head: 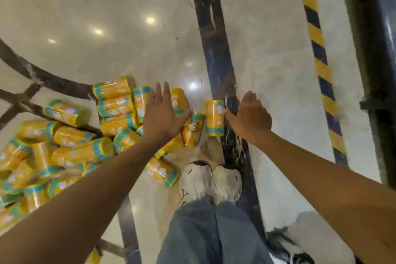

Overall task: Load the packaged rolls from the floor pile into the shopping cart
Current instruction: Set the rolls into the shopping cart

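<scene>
Rolls (115,106) in orange wrap with teal ends lie heaped on the pale floor (111,28), left of centre and running off the left edge. I count about twenty-two. Blur and overlap at the far left keep the count from being exact. Most lie on their sides. Seven sit at the near end of the heap around the hands, and one more lies alone just left of the shoes (196,182).

One upright roll (215,118) stands apart at the right end of the heap, beside a dark band (216,60) set in the floor.

Two hands reach forward and down. The left hand (162,115) is spread flat over the near rolls, its fingers straight and its thumb out to the right, holding nothing. Whether it touches them cannot be told. The right hand (249,117) is knuckles-up with its fingers curled under, and its thumb tip is at the upright roll's side. I cannot tell whether it grips the roll.

Two pale shoes stand together below the hands, with two jeans (203,231) legs above them. One yellow-and-black tape (317,53) strip runs down the floor at right.
</scene>
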### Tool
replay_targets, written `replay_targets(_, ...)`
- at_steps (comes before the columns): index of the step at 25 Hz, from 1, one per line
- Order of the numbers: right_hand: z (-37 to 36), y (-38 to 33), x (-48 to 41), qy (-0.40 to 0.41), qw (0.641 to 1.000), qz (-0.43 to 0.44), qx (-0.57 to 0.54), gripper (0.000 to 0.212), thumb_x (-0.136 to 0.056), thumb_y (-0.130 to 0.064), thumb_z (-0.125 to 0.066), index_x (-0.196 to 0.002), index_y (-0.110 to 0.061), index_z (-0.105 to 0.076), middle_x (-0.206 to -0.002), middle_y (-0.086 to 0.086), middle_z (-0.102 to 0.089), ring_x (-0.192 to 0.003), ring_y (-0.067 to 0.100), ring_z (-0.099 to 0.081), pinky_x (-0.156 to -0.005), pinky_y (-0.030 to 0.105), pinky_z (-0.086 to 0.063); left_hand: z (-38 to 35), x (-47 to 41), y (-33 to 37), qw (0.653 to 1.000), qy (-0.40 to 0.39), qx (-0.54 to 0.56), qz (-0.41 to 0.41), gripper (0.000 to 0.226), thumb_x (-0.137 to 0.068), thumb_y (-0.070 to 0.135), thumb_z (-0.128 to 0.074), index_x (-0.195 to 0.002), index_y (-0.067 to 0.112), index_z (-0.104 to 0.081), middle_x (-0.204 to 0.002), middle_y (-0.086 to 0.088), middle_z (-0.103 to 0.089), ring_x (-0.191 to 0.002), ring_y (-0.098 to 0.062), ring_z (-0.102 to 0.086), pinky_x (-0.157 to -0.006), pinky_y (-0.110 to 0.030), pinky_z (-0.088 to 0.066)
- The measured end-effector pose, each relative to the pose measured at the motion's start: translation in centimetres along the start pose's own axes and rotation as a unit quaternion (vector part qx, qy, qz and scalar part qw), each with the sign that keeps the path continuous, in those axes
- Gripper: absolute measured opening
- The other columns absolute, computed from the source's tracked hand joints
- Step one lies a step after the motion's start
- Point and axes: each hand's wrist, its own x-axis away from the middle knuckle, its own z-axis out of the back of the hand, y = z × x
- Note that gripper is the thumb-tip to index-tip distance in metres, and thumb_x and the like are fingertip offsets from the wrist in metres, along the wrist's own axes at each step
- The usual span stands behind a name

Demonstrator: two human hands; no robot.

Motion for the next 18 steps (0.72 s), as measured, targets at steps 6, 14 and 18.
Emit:
replay_targets(6,-12.4,1.0,-8.6,-0.046,0.996,-0.047,-0.065,0.093,-0.087,-0.055,-0.057,-0.148,0.000,-0.014,-0.151,0.014,-0.030,-0.135,0.033,-0.036,-0.103,0.040,-0.037,-11.4,-7.8,-4.2,0.988,-0.024,0.070,0.134,0.092,-0.085,0.059,-0.053,-0.148,0.001,-0.018,-0.151,-0.021,-0.028,-0.139,-0.035,-0.029,-0.108,-0.043,-0.030)
replay_targets(14,-16.9,0.4,-11.0,-0.040,0.986,-0.091,-0.130,0.072,-0.083,-0.052,-0.065,-0.133,-0.007,-0.038,-0.130,0.014,-0.054,-0.115,0.034,-0.055,-0.087,0.037,-0.046,-13.0,-11.8,-4.9,0.962,-0.011,0.152,0.227,0.074,-0.075,0.053,-0.069,-0.127,0.006,-0.047,-0.126,-0.014,-0.055,-0.114,-0.034,-0.053,-0.093,-0.041,-0.047)
replay_targets(18,-12.6,0.5,-8.4,-0.014,0.986,-0.095,-0.135,0.070,-0.084,-0.051,-0.064,-0.133,-0.009,-0.039,-0.130,0.012,-0.054,-0.115,0.032,-0.056,-0.088,0.038,-0.046,-9.6,-9.2,-3.2,0.965,0.007,0.155,0.210,0.070,-0.073,0.051,-0.072,-0.123,0.007,-0.051,-0.120,-0.013,-0.059,-0.110,-0.033,-0.055,-0.090,-0.041,-0.048)
